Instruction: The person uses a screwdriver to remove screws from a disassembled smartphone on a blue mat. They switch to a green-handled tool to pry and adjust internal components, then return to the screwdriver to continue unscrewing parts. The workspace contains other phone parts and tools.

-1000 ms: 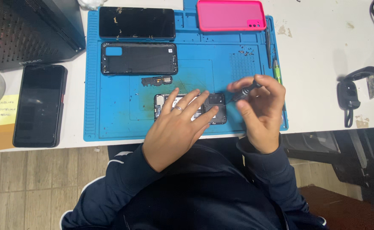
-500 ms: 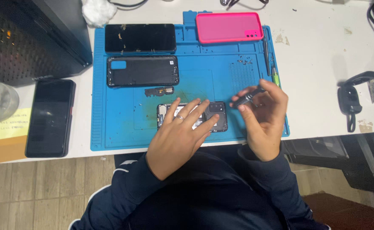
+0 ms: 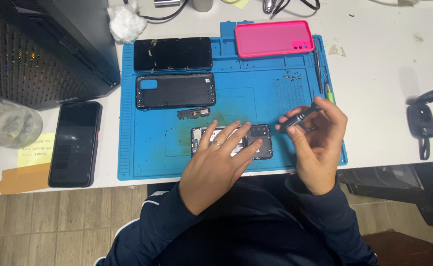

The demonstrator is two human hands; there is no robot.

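My left hand (image 3: 216, 165) lies flat with spread fingers on an opened phone body (image 3: 261, 140) near the front edge of a blue work mat (image 3: 142, 152). A ring shows on one finger. My right hand (image 3: 317, 143) holds a dark screwdriver (image 3: 299, 117) just right of the phone, its tip pointing left and hovering above the mat. Much of the phone is hidden under my left hand.
On the mat lie a black phone screen (image 3: 173, 53), a black back cover (image 3: 176, 90), a small black part (image 3: 194, 113) and a pink case (image 3: 273, 38). Tools (image 3: 320, 69) lie at the mat's right edge. A black phone (image 3: 74, 143), a computer tower (image 3: 44, 47) and a clear cup (image 3: 4, 125) stand left.
The view has shifted, so everything sits lower in frame. My left hand stays on the phone. My right hand has lifted the screwdriver slightly away from it.
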